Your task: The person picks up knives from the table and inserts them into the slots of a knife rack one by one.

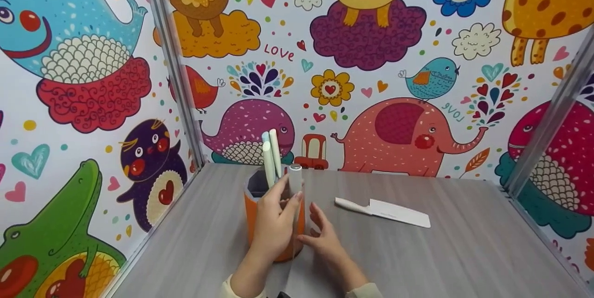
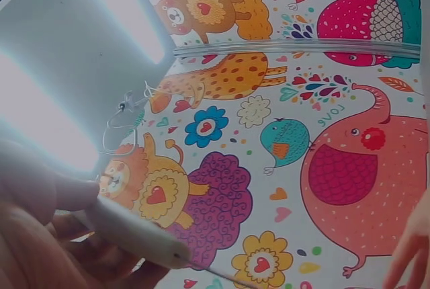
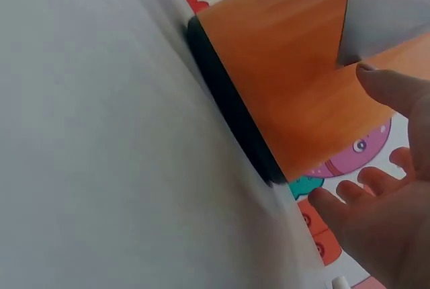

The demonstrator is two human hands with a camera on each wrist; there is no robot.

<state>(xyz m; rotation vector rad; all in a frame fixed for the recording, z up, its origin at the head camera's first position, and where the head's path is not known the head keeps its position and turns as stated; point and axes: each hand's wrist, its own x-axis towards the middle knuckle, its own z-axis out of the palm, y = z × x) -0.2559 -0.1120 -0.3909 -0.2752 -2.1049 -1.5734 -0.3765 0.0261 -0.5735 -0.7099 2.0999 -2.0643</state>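
My left hand [image 1: 273,223] grips a knife by its pale handle [image 1: 295,177], silver end cap up. The knife's blade [image 3: 393,10] points down in front of the orange knife holder [image 1: 251,219], and in the left wrist view it shows edge-on as a thin line below the handle [image 2: 138,234]. Beside it, my right hand [image 1: 328,243] has relaxed, spread fingers and holds nothing; its thumb [image 3: 390,87] is right by the blade's lower corner. Several pale handles [image 1: 269,161] stick up out of the holder's grey inside.
A cleaver [image 1: 399,213] with a pale handle lies flat on the grey wood-look table [image 1: 441,261], to the right of my hands. Printed cartoon walls [image 1: 390,135] close the table in at the back and sides, with metal posts [image 1: 178,75] at the corners.
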